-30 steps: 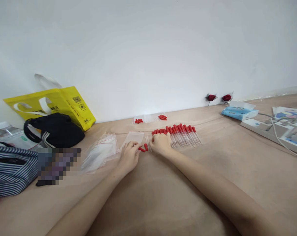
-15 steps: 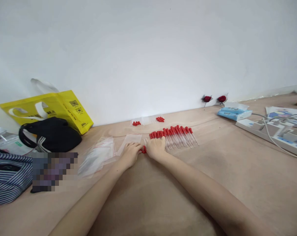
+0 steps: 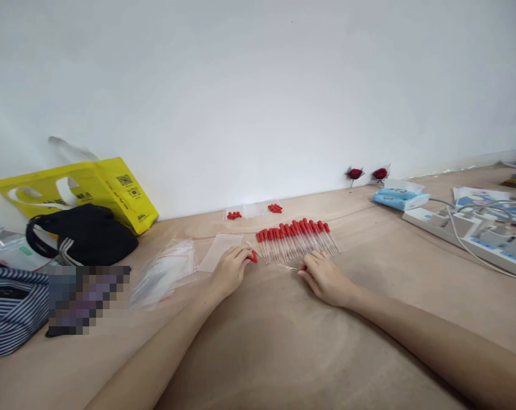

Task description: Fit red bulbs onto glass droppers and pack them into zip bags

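My left hand [image 3: 232, 267] is closed, its fingertips pinching red rubber bulbs [image 3: 253, 256]; how many is hidden. My right hand [image 3: 326, 279] holds a thin clear dropper tube [image 3: 287, 266] between thumb and fingers, and the tube points left toward the bulbs with a gap between them. Just beyond both hands lies a row of droppers [image 3: 292, 230], clear stems toward me and red bulbs away. A flat clear zip bag [image 3: 222, 250] lies beside my left hand.
A pile of clear zip bags [image 3: 166, 273] lies left. Loose red bulbs [image 3: 275, 208] sit by the wall. A yellow bag [image 3: 132, 199], a black bag [image 3: 99, 233] and a striped cloth [image 3: 16, 307] fill the left. Tissues [image 3: 398, 198] and a power strip [image 3: 458, 228] are right.
My right hand has moved right and toward me, away from my left hand, and now shows a clear tube in its fingers. My left hand stays near its place with the red bulbs.
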The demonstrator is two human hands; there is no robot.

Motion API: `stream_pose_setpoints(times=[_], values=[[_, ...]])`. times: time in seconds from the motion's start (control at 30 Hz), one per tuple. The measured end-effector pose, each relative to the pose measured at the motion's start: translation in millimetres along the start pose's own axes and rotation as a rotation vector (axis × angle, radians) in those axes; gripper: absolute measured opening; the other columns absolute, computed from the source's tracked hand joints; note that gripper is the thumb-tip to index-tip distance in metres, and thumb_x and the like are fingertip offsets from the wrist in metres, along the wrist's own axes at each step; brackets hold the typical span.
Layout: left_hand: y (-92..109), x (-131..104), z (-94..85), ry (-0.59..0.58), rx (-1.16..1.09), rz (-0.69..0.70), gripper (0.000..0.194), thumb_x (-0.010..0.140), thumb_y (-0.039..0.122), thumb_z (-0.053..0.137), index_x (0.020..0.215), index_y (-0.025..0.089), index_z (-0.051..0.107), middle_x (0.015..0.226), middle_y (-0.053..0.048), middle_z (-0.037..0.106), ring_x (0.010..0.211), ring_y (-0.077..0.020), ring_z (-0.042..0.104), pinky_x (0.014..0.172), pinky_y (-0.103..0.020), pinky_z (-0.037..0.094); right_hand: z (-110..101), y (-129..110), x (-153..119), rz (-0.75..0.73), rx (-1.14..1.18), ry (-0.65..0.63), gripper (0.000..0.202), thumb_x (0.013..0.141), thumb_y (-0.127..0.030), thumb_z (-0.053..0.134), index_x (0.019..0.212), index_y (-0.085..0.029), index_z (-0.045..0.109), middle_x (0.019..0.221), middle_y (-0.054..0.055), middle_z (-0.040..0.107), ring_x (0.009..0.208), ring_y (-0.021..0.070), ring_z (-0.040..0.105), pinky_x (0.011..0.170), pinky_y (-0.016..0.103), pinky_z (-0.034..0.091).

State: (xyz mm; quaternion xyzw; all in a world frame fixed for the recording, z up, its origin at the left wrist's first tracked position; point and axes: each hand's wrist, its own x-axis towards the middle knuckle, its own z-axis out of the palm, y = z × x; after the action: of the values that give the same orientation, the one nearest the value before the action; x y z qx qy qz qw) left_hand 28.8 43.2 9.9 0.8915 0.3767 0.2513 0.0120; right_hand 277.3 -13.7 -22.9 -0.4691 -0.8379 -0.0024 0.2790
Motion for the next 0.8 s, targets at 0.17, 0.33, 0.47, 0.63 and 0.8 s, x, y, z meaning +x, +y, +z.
stream_pose_setpoints(times=[0.17, 0.33, 0.47, 0.63, 0.8], values=[[25, -31, 1.0, -0.004, -0.18, -0.057, 0.013, 0.084, 0.014, 0.041, 0.087, 0.019, 0.052, 0.084, -0.003, 0.059, 0.08, -0.0165, 0.055, 0.071, -0.029, 0.044, 1, 2, 3, -0.027, 0.168, 0.05, 0.019, 0.084, -0.016, 0.036, 0.097, -0.015, 0.049, 0.084, 0.008, 0.056, 0.078, 0.0182, 0.048, 0.071, 0.032, 0.037], [37, -44, 4.6, 0.004, -0.261, -0.135, 0.018, 0.084, 0.017, 0.041, 0.096, 0.017, 0.055, 0.086, -0.005, 0.056, 0.078, -0.0155, 0.055, 0.069, -0.027, 0.045, 2, -12, 3, -0.069, 0.206, 0.025, 0.023, 0.085, -0.015, 0.033, 0.099, -0.017, 0.051, 0.085, 0.008, 0.056, 0.078, 0.0172, 0.049, 0.07, 0.031, 0.037], [37, -42, 6.6, -0.021, -0.288, -0.163, 0.015, 0.085, 0.021, 0.042, 0.09, 0.018, 0.057, 0.082, -0.003, 0.055, 0.071, -0.0135, 0.052, 0.062, -0.024, 0.042, 5, -24, 3, -0.045, 0.266, 0.033, 0.015, 0.084, -0.014, 0.036, 0.084, -0.017, 0.051, 0.078, 0.005, 0.057, 0.069, 0.0138, 0.05, 0.067, 0.028, 0.036], [36, -42, 8.9, -0.052, -0.305, -0.213, 0.015, 0.084, 0.026, 0.045, 0.084, 0.017, 0.056, 0.074, -0.001, 0.056, 0.063, -0.0119, 0.05, 0.058, -0.023, 0.039, 13, -30, 4, -0.066, 0.231, 0.037, 0.024, 0.088, -0.017, 0.03, 0.093, -0.019, 0.053, 0.072, 0.003, 0.061, 0.062, 0.013, 0.053, 0.066, 0.028, 0.032], [36, -43, 8.1, -0.067, -0.311, -0.22, 0.015, 0.084, 0.026, 0.045, 0.085, 0.017, 0.057, 0.073, 0.0, 0.057, 0.061, -0.0114, 0.049, 0.057, -0.022, 0.038, 12, -30, 6, 0.044, 0.028, 0.053, 0.021, 0.088, -0.025, 0.031, 0.098, -0.014, 0.047, 0.066, 0.003, 0.06, 0.059, 0.0158, 0.053, 0.066, 0.03, 0.03]])
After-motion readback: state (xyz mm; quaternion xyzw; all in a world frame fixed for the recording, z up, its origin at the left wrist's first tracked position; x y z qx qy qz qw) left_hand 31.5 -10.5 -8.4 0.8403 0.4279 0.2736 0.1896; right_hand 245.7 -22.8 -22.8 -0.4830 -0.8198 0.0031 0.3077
